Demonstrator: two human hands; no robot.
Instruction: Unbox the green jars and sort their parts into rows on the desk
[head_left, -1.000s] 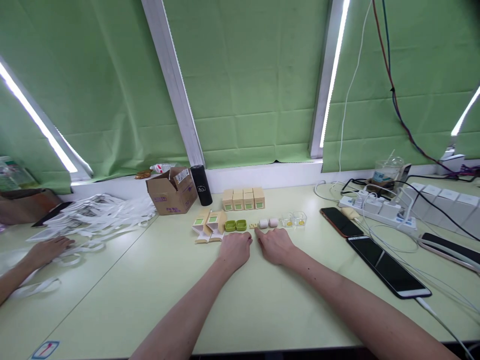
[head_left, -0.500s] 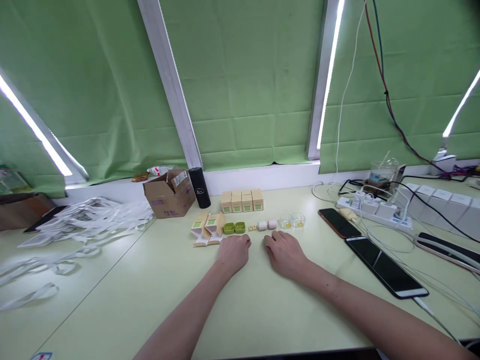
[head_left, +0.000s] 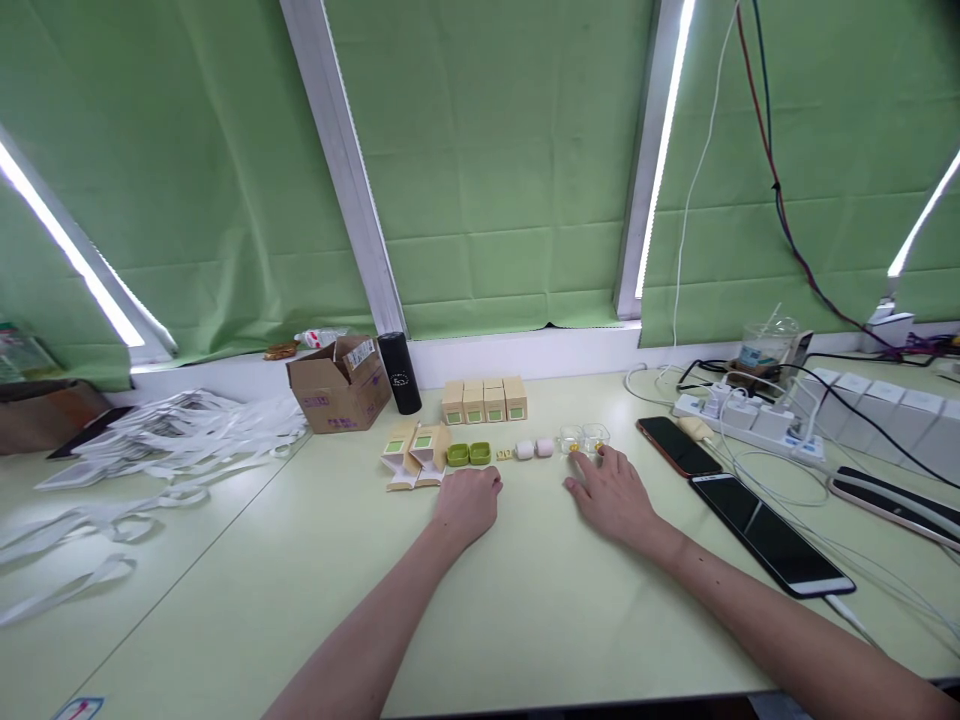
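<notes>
My left hand (head_left: 469, 502) rests on the pale green table (head_left: 525, 600), fingers curled loosely, just below two small green cases (head_left: 469, 454). My right hand (head_left: 613, 490) lies with fingers spread, its fingertips touching or nearly touching two clear small containers with yellow pieces inside (head_left: 585, 439). Between my hands sit two pinkish-white small cases (head_left: 534, 448) and a tiny yellow piece (head_left: 504, 454). Two opened tan cartons (head_left: 415, 452) lie left of the green cases. A row of several tan boxes with green labels (head_left: 484, 400) stands behind.
A brown cardboard box (head_left: 340, 384) and a black bottle (head_left: 399, 373) stand at the back. White straps (head_left: 161, 440) pile up on the left. Two phones (head_left: 765, 530), a power strip (head_left: 750, 415), cables and white boxes (head_left: 892, 405) lie on the right.
My right hand has slid rightwards from the pinkish cases to the clear containers. My left hand has stayed put. Another person's hand on the left straps has left the view.
</notes>
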